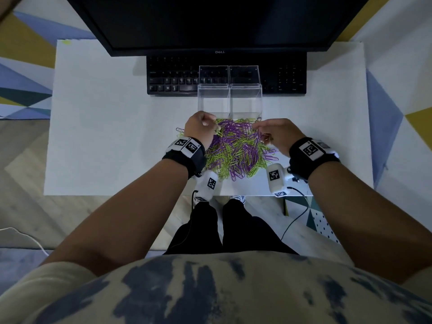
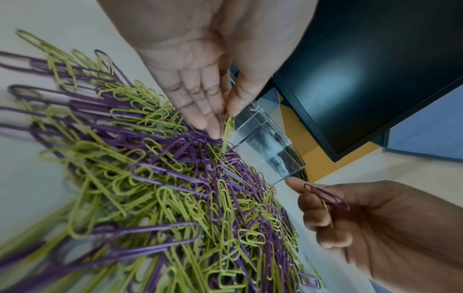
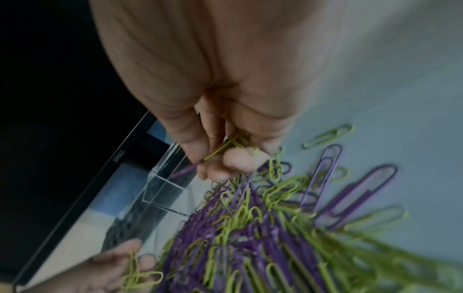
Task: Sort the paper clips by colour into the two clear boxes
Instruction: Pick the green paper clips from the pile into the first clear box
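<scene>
A green clip [image 2: 227, 128] is pinched by the left hand [image 1: 198, 128] fingers and purple clips [image 2: 325, 196] are gripped in the right hand [image 1: 277, 134], over the pile [image 1: 236, 148] on the bench [image 1: 105, 136] just before the clear boxes [image 1: 230, 99], so tangled strays are best shaken loose before anything is dropped in.

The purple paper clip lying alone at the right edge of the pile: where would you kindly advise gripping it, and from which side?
I would pinch the purple paper clip at its rounded outer end, coming from the right over bare table. That end points away from the pile, so the right hand probably avoids snagging neighbours.
</scene>
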A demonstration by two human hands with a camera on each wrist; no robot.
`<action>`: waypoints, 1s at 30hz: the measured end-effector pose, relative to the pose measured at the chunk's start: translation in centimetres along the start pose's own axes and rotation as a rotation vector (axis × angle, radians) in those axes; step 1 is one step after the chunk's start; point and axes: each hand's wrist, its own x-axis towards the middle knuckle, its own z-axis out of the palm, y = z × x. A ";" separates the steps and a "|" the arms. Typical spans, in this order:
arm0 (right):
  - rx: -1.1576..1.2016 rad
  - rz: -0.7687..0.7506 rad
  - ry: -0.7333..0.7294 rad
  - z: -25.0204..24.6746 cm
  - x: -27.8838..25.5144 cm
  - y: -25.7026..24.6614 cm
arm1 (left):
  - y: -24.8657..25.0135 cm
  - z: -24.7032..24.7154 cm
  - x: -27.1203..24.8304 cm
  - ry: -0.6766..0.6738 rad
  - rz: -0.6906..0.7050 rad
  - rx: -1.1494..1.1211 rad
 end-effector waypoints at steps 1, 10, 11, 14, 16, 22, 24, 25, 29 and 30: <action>0.091 0.023 -0.023 0.2 -0.1 -0.1 | -0.1 0.0 0.0 -0.017 -0.017 -0.042; -0.066 -0.045 -0.034 4.4 0.4 -1.7 | -0.5 -0.5 0.0 -0.044 -0.251 -0.330; -0.243 -0.129 0.012 4.9 0.6 -1.6 | -0.8 -0.5 0.2 -0.033 -0.236 -0.263; -0.474 -0.311 0.063 6.5 0.6 -1.3 | -1.3 -0.9 0.2 0.022 -0.070 0.053; -0.571 -0.359 0.026 7.1 0.8 -1.0 | -1.4 -1.3 0.0 0.055 0.037 0.202; -0.610 -0.296 0.053 6.4 0.8 -0.6 | -1.5 -1.5 -0.1 -0.006 0.157 0.457; -0.456 -0.158 0.030 5.6 0.6 -1.0 | -1.5 -1.3 -0.3 -0.039 0.181 0.522; -0.272 -0.056 0.000 5.2 0.4 -1.3 | -1.5 -1.2 -0.3 -0.050 0.195 0.550; 0.347 0.149 -0.091 3.8 -0.2 -2.0 | -1.7 -1.0 -0.5 -0.080 0.227 0.646; 0.383 0.153 -0.106 3.7 -0.3 -1.9 | -1.8 -1.1 -0.5 -0.079 0.229 0.632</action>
